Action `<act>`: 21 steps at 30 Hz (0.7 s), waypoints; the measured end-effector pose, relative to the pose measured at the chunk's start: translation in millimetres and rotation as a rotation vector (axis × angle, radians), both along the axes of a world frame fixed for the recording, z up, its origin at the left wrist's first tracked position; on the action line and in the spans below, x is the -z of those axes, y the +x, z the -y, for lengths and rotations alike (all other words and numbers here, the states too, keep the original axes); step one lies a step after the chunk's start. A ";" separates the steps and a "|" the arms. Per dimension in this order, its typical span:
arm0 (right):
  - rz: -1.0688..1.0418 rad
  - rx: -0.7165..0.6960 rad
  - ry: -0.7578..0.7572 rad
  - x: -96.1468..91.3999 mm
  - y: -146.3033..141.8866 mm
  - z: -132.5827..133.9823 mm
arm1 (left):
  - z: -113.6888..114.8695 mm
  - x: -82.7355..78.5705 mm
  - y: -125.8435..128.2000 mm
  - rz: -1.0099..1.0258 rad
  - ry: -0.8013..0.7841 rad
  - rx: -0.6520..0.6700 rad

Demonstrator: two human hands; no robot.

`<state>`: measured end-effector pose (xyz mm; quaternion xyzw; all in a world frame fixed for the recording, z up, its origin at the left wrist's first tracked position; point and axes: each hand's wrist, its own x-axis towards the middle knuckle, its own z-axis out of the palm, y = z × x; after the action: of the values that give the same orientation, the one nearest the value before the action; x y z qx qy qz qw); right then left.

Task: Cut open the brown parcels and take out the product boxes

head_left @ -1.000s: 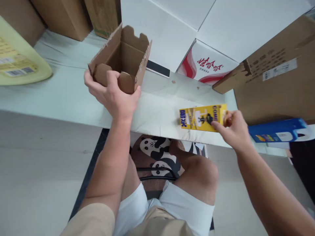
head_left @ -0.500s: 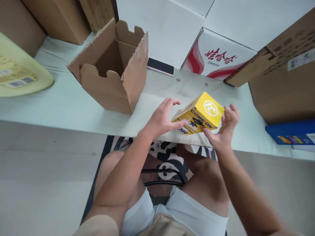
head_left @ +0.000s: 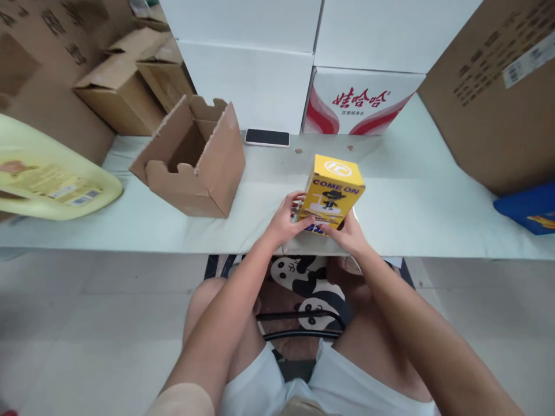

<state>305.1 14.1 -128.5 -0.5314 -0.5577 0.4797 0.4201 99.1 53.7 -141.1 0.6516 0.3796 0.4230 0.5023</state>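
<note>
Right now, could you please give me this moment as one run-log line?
left hand: holds yellow box | right hand: holds yellow box | carton: open, left of yellow box | phone: flat on table

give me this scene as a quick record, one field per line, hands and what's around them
left hand: grip at the left side of the yellow box, thumb on its front
right hand: grip at its right side, thumb also on the front
yellow box: "COME ON" on front, white round logo on top; base contact unclear
open cardboard box: on the table, left of the yellow box, flaps up
phone: flat, behind the hands
far left: pale yellow jug
far right: blue item, cut off by frame
</note>
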 end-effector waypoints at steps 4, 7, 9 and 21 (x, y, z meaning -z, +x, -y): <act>-0.154 0.014 0.082 -9.2 -3.9 -3.8 | -4.6 11.0 8.0 0.130 -0.046 0.035; -0.216 0.009 0.055 -23.0 -3.8 -23.2 | -26.1 0.0 13.2 0.210 -0.159 -0.006; -0.231 0.002 0.056 -37.4 -1.2 -46.6 | -51.5 -20.8 14.2 0.219 -0.192 -0.041; -0.403 -0.050 0.478 -198.4 -12.3 -171.1 | -141.1 -259.7 18.6 0.000 0.088 -0.155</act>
<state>292.8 185.1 70.0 -0.2978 -0.5730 0.4410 0.6233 117.7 194.9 118.6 0.6418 0.4098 0.4768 0.4390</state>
